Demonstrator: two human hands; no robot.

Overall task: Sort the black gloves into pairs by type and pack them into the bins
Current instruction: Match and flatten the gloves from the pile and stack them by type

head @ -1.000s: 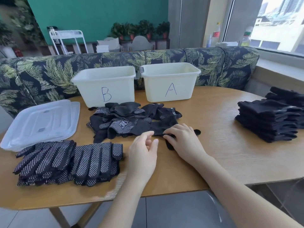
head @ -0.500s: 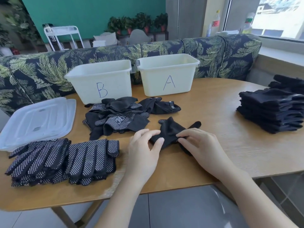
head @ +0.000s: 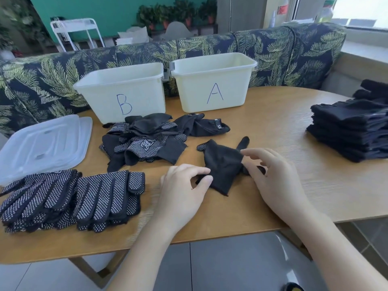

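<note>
Glove (head: 220, 164) lies apart from the pile (head: 144, 143), likely for pairing. Left hand (head: 184, 187) pinches its edge; right hand (head: 275, 177) pinches its fingers.

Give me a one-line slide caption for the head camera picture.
Left hand and right hand pinch a black glove on the wooden table before bin B and bin A.

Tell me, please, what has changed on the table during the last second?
The glove was pulled out of the pile toward the near table edge and now lies apart from it. The left hand has taken its corner in a pinch; the right hand holds its finger end. Bins, lids and sorted stacks stayed.
</note>
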